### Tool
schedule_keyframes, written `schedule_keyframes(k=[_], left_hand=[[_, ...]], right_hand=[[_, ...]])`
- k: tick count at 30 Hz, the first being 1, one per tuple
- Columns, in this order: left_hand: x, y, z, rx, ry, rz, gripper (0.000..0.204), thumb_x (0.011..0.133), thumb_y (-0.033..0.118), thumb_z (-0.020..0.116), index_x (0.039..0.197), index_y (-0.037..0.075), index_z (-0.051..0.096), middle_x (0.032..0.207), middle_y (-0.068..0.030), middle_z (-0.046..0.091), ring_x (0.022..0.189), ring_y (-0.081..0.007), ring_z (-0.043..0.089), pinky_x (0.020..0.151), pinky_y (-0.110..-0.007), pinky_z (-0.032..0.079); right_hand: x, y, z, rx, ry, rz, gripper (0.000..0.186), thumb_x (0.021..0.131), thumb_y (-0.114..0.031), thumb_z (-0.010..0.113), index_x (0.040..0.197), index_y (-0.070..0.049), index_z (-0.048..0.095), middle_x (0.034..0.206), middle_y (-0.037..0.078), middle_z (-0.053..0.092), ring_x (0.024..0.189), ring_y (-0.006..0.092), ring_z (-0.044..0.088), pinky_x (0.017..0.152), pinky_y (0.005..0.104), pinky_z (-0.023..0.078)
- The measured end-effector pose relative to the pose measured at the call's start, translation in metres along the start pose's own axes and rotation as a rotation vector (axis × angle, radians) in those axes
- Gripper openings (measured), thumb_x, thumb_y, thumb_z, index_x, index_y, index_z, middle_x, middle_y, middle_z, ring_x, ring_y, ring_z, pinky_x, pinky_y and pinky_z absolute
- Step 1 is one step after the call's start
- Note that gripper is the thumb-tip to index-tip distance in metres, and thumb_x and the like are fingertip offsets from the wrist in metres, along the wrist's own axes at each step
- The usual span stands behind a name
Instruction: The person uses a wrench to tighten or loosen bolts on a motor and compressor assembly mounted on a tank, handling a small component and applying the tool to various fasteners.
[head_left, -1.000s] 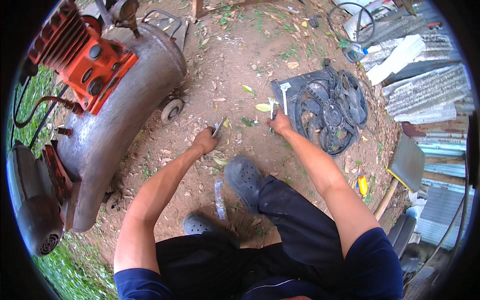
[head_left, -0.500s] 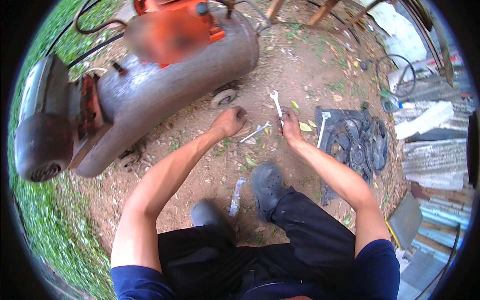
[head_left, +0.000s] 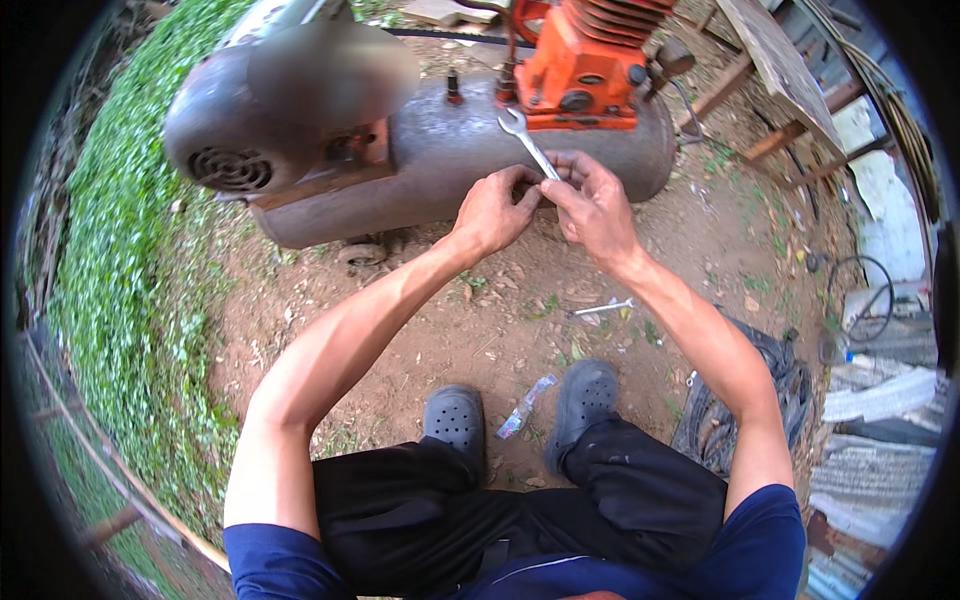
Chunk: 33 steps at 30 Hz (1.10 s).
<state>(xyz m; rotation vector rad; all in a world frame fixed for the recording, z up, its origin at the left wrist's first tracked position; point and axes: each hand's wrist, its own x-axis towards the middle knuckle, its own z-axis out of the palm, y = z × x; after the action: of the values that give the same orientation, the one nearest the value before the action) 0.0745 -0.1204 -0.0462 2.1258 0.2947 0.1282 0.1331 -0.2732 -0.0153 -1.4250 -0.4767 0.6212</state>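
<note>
My right hand is closed on a silver open-end wrench, its jaw up before the compressor. My left hand is beside it, fingers curled near the wrench's lower end; what they hold is hidden. Beyond them lies the compressor's grey tank, carrying an orange pump, a short upright fitting and a motor, partly blurred in the picture. Another wrench lies on the dirt below my right hand.
My grey clogs stand on dirt near a crumpled wrapper. A black fan assembly lies at right, near corrugated sheets and a looped hose. A wooden frame stands behind right; green plants grow at left.
My view has swung to face the compressor. Both hands have risen and come together. The wrench that was in my left hand a second ago now lies on the ground.
</note>
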Motion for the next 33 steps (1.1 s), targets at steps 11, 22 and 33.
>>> schedule_keyframes(k=[11,22,33], left_hand=[[-0.051,0.027,-0.132,0.745,0.414,0.738,0.014,0.078,0.014,0.074,0.091,0.010,0.070,0.080,-0.0048,0.066,0.073,-0.0238,0.064,0.066,-0.036,0.050],[-0.020,0.086,-0.265,0.981,1.034,0.574,0.032,0.089,0.037,0.069,0.107,0.011,0.072,0.105,-0.0102,0.072,0.100,-0.0298,0.066,0.092,-0.040,0.047],[-0.014,0.085,-0.265,0.812,0.848,0.091,0.050,0.085,0.055,0.065,0.114,0.015,0.072,0.107,-0.0152,0.071,0.099,-0.0315,0.069,0.086,-0.040,0.053]], right_hand=[[0.115,-0.044,0.091,-0.909,0.007,-0.623,0.031,0.089,-0.020,0.055,0.109,0.001,0.066,0.100,0.025,0.068,0.096,0.0405,0.066,0.086,0.0458,0.052],[0.137,-0.033,0.146,-0.785,0.041,-0.396,0.032,0.085,-0.017,0.055,0.107,0.003,0.067,0.094,0.030,0.067,0.092,0.0451,0.065,0.086,0.0500,0.051],[0.137,-0.032,0.179,-0.478,-0.003,-0.098,0.042,0.083,-0.006,0.044,0.118,0.015,0.054,0.091,0.035,0.065,0.079,0.0423,0.069,0.073,0.0476,0.054]])
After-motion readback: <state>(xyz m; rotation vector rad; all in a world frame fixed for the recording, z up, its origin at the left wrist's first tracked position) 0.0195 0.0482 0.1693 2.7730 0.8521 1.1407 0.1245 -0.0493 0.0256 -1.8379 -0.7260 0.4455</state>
